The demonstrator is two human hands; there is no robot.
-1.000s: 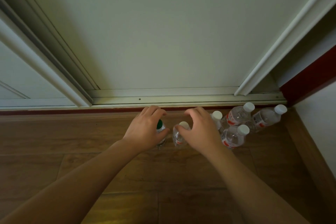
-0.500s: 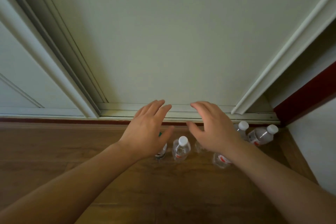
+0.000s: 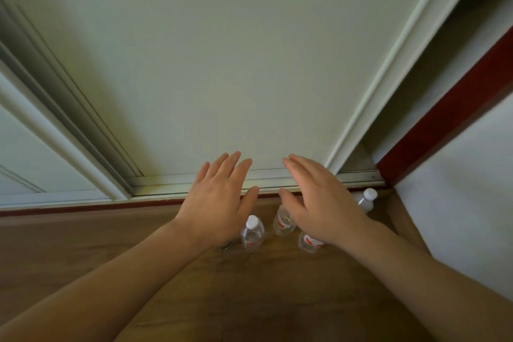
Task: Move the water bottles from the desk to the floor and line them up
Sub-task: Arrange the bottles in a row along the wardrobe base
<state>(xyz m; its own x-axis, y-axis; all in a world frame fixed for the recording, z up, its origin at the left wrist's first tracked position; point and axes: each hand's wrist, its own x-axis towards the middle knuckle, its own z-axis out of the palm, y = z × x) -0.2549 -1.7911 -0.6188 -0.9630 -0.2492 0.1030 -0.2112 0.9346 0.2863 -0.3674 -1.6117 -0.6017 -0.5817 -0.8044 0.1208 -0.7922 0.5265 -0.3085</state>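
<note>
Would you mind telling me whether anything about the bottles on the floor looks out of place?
Nothing looks spilled or fallen. The row is uneven, though: the middle bottle stands nearer the door than the capped bottle left of it and the third bottle under the right hand.

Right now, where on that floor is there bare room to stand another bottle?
Bare wooden floor lies left of the left hand, along the door track, and on the near side of the bottles. It is crowded beneath the right hand, where they cluster toward the right wall.
</note>
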